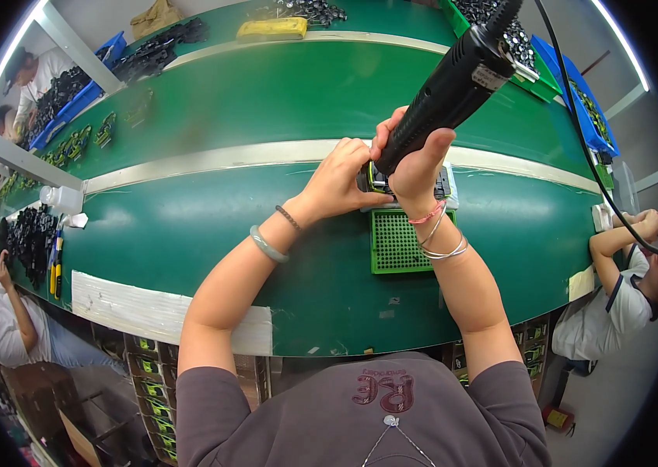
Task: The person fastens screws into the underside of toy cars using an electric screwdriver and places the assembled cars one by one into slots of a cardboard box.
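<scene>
In my right hand [416,167] is a black electric screwdriver [453,89]. The fingers are wrapped round its lower body, and it tilts up toward the far right. Its tip is hidden behind the hand. My left hand [337,180] grips the left side of a small black and yellow-green part [379,182], thumb on the near side and fingers on the far side. That part lies in front of a pale strip on the green bench, mostly covered by my hands. Just nearer stands a green tray [403,270] with a grid of small holes.
A black cable [570,93] hangs at the right. Bins of parts, including a blue bin [605,138], line the far right. Black parts [31,241] and pens lie at left, near a white container [64,199]. A white strip [131,305] covers the front edge. Other people sit at both sides.
</scene>
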Motion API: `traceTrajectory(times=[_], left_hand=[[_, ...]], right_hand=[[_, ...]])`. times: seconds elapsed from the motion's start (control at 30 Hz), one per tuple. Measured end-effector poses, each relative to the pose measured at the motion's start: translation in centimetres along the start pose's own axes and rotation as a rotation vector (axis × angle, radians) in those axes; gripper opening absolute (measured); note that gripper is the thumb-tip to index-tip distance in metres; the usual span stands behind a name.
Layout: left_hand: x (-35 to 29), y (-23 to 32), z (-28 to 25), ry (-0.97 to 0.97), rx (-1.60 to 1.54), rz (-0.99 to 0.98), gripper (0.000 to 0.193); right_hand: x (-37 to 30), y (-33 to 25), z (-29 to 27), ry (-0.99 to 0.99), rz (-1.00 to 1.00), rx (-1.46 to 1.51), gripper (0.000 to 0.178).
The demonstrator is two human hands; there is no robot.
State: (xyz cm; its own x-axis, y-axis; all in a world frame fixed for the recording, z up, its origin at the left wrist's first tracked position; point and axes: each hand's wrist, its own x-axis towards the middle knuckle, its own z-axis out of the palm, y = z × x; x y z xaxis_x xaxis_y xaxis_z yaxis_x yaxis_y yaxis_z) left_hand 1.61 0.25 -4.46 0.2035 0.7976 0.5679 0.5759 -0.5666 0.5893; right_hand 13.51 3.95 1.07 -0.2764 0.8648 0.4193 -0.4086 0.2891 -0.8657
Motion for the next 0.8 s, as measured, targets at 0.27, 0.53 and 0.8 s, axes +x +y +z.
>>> traceTrajectory(times=[0.27, 0.53, 0.8], left_hand=[[-0.31, 0.01, 0.26, 0.02, 0.016, -0.005, 0.058], [-0.18, -0.03, 0.14, 0.034, 0.022, -0.005, 0.056], [-0.3, -0.18, 0.28, 0.04, 0.006, -0.006, 0.053]], right_hand=[[-0.25, 0.16, -0.32, -0.001, -0.002, 0.026, 0.087], [-0.32, 0.13, -0.31, -0.005, -0.078, -0.007, 0.088], [-0.39, 0.09, -0.21, 0.014, -0.077, 0.031, 0.089]])
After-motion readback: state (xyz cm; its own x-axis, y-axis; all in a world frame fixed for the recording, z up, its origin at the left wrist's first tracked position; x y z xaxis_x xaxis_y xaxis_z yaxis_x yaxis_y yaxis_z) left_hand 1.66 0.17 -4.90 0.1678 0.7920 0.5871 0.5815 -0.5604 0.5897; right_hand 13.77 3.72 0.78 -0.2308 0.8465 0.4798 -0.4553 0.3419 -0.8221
